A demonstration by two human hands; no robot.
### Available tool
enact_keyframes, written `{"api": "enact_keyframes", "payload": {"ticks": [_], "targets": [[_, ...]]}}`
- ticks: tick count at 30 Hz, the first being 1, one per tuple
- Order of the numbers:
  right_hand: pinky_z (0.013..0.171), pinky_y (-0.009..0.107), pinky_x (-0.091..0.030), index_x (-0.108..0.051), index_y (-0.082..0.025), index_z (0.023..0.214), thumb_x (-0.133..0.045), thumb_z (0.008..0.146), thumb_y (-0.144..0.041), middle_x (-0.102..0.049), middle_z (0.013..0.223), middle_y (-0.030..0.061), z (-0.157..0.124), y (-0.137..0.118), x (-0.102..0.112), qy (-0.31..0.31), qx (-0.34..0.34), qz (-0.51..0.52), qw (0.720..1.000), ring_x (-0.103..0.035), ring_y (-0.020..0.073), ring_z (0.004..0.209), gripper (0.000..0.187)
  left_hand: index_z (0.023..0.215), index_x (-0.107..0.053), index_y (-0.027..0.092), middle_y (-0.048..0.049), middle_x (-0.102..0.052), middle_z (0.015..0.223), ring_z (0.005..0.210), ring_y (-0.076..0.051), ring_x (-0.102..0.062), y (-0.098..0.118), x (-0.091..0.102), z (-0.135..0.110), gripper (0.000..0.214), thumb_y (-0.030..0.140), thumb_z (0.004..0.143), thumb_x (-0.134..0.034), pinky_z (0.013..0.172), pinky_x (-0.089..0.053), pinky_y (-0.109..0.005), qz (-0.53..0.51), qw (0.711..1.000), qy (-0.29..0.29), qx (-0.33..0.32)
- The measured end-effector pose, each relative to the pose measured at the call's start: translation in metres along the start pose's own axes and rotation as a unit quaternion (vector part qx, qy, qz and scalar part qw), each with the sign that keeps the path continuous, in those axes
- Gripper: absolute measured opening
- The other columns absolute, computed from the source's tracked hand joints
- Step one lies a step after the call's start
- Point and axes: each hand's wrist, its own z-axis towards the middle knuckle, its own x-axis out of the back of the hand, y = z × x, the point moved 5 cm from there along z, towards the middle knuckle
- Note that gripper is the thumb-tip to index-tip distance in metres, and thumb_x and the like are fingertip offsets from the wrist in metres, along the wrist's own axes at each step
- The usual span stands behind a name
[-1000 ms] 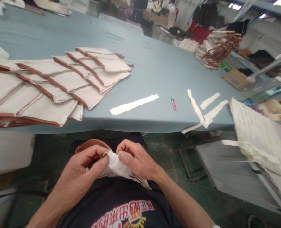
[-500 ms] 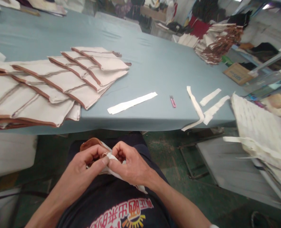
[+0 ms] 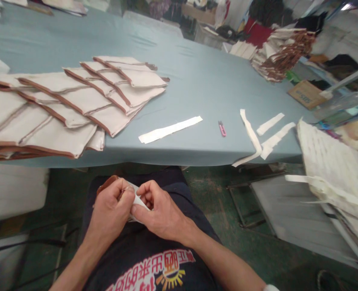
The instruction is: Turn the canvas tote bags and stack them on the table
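Note:
In my lap, below the table's front edge, both hands pinch one small cream cloth piece point(image 3: 138, 200) that has a brown trim point(image 3: 106, 183) showing at its left. My left hand point(image 3: 110, 208) is closed over the piece's left side, fingers curled down. My right hand point(image 3: 157, 212) grips the right side, thumb pressed on the cloth. Most of the piece is hidden beneath the two hands.
A grey-blue table point(image 3: 197, 85) carries an overlapping row of cream pieces with brown trim point(image 3: 76, 101) at the left, a long white strip point(image 3: 169, 129), a small pink clipper point(image 3: 221, 128) and several white strips point(image 3: 263, 135) near the right corner. A further stack point(image 3: 275, 56) lies beyond; cream fabric point(image 3: 333, 169) hangs at right.
My hands have drawn closer together and bunched the cloth, so much less white fabric shows. The view has shifted slightly; nothing on the table has moved.

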Motion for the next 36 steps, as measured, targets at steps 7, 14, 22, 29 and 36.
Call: {"api": "enact_keyframes", "payload": {"ticks": [7,14,22,29,36], "targets": [[0.064,0.027,-0.043,-0.060,-0.025,0.106,-0.077,0.100,-0.039,-0.065,0.081,-0.0057,0.004,0.002,0.000,-0.005,0.015,-0.010,1.000,-0.061,0.0140,0.070,0.023,0.059,-0.055,0.025,0.0032,-0.052,0.057,0.053,-0.015,-0.043,-0.006,0.000,0.008,0.046,0.061,0.084,-0.068,0.047,-0.037,-0.025,-0.041,0.994,-0.103,-0.008],[0.062,0.026,-0.042,-0.062,-0.022,0.105,-0.076,0.100,-0.039,-0.064,0.079,-0.0060,0.006,0.018,0.004,0.005,0.014,0.018,1.000,-0.058,0.0124,0.068,0.022,0.077,-0.078,0.020,-0.0051,-0.074,0.079,0.070,-0.022,-0.065,-0.014,0.007,0.005,0.045,0.064,0.088,-0.077,0.063,-0.054,-0.028,-0.077,0.975,-0.206,-0.003],[0.063,0.027,-0.041,-0.063,-0.023,0.102,-0.074,0.102,-0.042,-0.066,0.081,-0.0046,0.003,0.009,0.010,0.019,0.020,-0.027,0.999,-0.059,0.0134,0.069,0.023,0.071,-0.071,0.021,-0.0005,-0.066,0.070,0.061,-0.016,-0.055,-0.016,0.001,0.007,0.040,0.058,0.080,-0.079,0.053,-0.043,-0.024,-0.086,0.984,-0.152,0.016],[0.070,0.029,-0.035,-0.064,-0.022,0.092,-0.066,0.104,-0.036,-0.066,0.082,-0.0014,-0.016,-0.014,0.024,0.058,0.025,-0.167,0.984,-0.057,0.0155,0.074,0.018,0.073,-0.067,0.023,0.0028,-0.065,0.066,0.059,-0.015,-0.051,-0.010,0.013,0.020,0.037,0.057,0.077,-0.078,0.054,-0.043,-0.024,-0.089,0.992,-0.093,0.013],[0.063,0.029,-0.031,-0.054,-0.022,0.078,-0.064,0.104,-0.038,-0.054,0.068,-0.0044,-0.060,-0.032,0.020,-0.070,0.017,-0.151,0.986,-0.049,0.0127,0.063,0.032,0.069,-0.070,0.020,0.0016,-0.066,0.069,0.061,-0.015,-0.054,0.015,0.025,0.020,0.035,0.052,0.079,-0.080,0.055,-0.046,-0.023,-0.097,0.986,-0.134,-0.013]]}}
